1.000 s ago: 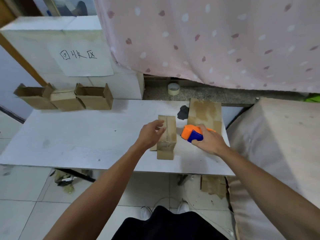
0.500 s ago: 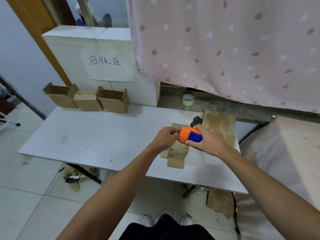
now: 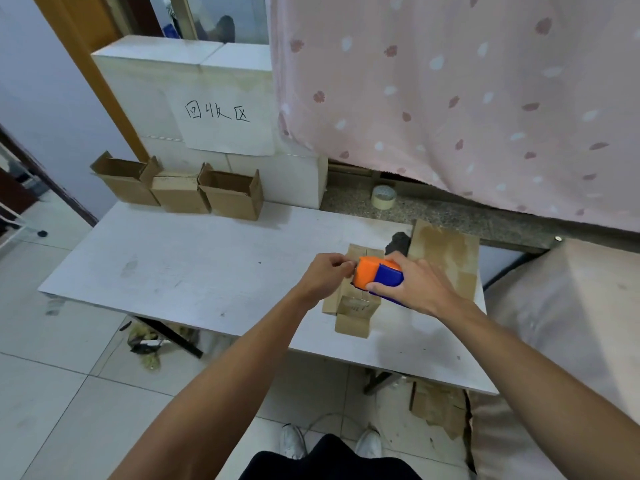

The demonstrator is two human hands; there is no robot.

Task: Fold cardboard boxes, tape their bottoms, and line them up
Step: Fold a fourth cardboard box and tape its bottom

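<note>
Orange-and-blue plastic tape dispenser [image 3: 377, 280] gripped in right hand [image 3: 420, 289], held just above small brown cardboard box [image 3: 356, 308] laid on white desk [image 3: 190, 265], long axis running away from body. Left hand [image 3: 323, 277] pinched at dispenser mouth, presumably on tape end. Three folded boxes [image 3: 180, 190] lined at desk's far left; pink curtain [image 3: 450, 98] behind.

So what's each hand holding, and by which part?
The right hand grips the orange and blue tape dispenser round its blue rear end. The left hand pinches at its orange nose; what it holds is too small to tell.
</note>
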